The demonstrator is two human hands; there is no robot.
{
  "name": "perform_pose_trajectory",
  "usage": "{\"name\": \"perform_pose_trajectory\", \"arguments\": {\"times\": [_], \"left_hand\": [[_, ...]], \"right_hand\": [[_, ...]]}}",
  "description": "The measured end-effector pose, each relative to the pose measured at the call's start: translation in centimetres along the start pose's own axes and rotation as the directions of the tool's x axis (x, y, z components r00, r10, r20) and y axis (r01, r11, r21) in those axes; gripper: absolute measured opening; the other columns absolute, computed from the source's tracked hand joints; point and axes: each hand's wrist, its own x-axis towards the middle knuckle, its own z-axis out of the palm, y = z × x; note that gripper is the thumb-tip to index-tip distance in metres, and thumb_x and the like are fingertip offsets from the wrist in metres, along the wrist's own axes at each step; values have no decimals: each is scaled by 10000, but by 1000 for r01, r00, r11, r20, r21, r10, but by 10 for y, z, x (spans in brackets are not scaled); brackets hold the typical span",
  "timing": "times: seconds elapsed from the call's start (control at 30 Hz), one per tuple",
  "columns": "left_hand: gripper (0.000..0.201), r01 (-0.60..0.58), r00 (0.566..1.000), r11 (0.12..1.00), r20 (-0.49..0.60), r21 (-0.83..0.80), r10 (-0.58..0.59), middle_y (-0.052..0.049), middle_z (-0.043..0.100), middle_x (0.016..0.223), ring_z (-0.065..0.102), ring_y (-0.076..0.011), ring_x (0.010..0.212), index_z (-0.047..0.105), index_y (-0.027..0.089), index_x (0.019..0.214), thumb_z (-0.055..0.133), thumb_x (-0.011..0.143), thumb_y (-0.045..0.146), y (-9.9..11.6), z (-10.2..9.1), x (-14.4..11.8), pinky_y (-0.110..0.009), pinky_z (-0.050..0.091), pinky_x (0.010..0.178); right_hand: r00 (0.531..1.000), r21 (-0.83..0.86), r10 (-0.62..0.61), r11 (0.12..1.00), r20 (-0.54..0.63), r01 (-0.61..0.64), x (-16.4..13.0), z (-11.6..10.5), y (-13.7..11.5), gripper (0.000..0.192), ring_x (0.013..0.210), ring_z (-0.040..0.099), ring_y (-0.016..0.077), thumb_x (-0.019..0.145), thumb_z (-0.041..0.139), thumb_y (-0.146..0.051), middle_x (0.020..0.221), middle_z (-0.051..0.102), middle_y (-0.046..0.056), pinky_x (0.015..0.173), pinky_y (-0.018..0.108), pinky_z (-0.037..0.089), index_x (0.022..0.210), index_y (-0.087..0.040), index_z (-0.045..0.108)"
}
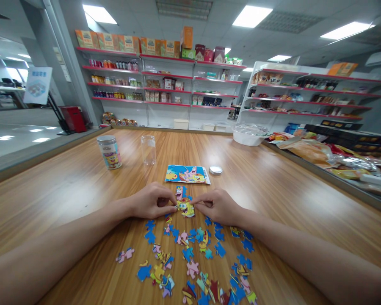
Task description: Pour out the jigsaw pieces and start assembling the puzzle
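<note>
Fingertips of my left hand and my right hand pinch opposite edges of a small joined cluster of yellow and blue cardboard puzzle pieces, flat on the glossy wood-grain table. Both hands are curled, fingers drawn together. Loose, knobby-edged pieces lie scattered nearer me. Beyond the cluster sit a printed cartoon reference card, a round metal lid, a clear open jar and a lidded labelled jar.

Bright ceiling panels — sharp centre, edges strongly bowed.
</note>
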Motion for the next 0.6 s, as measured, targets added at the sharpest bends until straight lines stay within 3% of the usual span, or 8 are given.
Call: {"name": "perform_pose_trajectory", "arguments": {"times": [0.4, 0.6], "left_hand": [[244, -143, 989, 988, -20, 53, 145, -60, 665, 656, 516, -100, 524, 749, 117, 883, 558, 934, 260, 7, 1, 1, -225, 381, 512], [221, -199, 978, 977, -54, 82, 204, -52, 657, 633, 522, -93, 507, 756, 114, 880, 564, 927, 213, 4, 2, 2, -213, 379, 487]], "right_hand": [[1000, -58, 4, 998, 8, -4, -1, -2, -4, 263, 461, 386, 79, 842, 611, -288, 510, 547, -17, 510, 223, 293, 1018, -211, 791], [988, -104, -149, 983, 51, 154, -4, -3, -9, 300, 452, 438, 80, 873, 590, -322, 550, 625, 13, 501, 229, 299, 1092, -223, 770]]}}
